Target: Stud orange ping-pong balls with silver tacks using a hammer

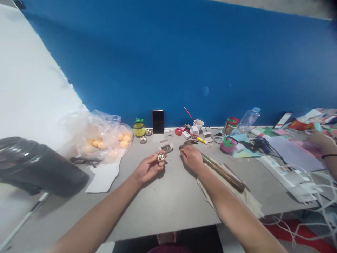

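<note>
My left hand (150,168) is closed around a small ball studded with shiny gold-coloured metal heads (160,157), held low over the table. My right hand (192,158) lies over the neck of a hammer (223,173), its fingers curled down. The hammer's dark head shows just beyond the knuckles, and its wooden handle slants towards the lower right, partly under my forearm. Beneath the handle is a pale cloth (251,202). Between my hands, a little farther back, sits a small open box (166,146) holding tiny metal pieces, probably tacks.
Two similar studded balls (143,140) sit by a yellow pot (139,129). A phone (158,121) leans on the blue wall. Left are a bag of orange balls (105,138) and a large dark bottle (39,167). Right are a power strip (289,181) and another person's hand (317,142).
</note>
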Action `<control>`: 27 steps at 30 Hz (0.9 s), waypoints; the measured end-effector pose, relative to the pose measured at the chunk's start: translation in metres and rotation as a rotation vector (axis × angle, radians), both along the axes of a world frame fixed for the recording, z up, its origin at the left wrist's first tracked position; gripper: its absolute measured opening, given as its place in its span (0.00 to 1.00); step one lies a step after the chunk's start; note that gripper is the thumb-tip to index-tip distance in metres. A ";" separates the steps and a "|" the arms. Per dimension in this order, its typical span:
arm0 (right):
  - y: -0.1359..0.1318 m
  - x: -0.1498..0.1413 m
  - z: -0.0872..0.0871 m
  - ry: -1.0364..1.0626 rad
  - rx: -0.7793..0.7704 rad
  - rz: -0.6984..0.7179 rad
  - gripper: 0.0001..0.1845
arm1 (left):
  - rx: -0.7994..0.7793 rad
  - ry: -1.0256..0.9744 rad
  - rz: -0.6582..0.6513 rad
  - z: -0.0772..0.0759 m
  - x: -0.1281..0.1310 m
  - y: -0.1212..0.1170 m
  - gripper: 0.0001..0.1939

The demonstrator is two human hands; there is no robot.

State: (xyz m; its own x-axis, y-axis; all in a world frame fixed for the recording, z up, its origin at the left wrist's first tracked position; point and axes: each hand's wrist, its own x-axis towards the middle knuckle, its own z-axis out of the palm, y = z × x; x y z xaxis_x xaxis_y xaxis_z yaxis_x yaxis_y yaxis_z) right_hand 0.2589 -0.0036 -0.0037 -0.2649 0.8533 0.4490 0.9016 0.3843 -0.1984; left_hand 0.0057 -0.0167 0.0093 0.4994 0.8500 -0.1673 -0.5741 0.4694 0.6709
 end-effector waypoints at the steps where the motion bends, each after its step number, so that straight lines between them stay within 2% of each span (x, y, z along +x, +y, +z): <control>1: -0.001 0.000 0.000 0.002 0.005 0.006 0.12 | -0.009 -0.013 -0.005 0.000 0.000 0.000 0.13; 6: -0.002 0.000 0.000 0.056 0.018 0.032 0.13 | -0.033 -0.021 -0.003 -0.003 -0.002 0.005 0.14; 10: 0.004 -0.003 0.001 0.100 0.009 -0.005 0.13 | -0.061 -0.035 0.002 -0.006 -0.003 0.009 0.11; 14: 0.012 -0.016 0.002 0.157 0.008 -0.053 0.13 | -0.099 -0.043 -0.001 -0.008 -0.002 0.011 0.11; 19: 0.015 -0.036 -0.001 0.290 0.006 -0.065 0.10 | -0.144 -0.021 0.017 -0.008 -0.001 0.013 0.15; 27: 0.051 -0.036 0.018 0.408 0.046 -0.011 0.08 | -0.173 -0.033 0.041 -0.008 -0.005 0.016 0.14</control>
State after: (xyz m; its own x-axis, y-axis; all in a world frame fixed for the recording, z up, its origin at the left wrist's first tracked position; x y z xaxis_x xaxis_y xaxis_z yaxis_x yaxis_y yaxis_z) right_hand 0.2231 0.0475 0.0148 -0.0486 0.8314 0.5535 0.7567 0.3923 -0.5229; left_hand 0.0011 -0.0003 0.0013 0.4729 0.8296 -0.2969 -0.6155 0.5522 0.5623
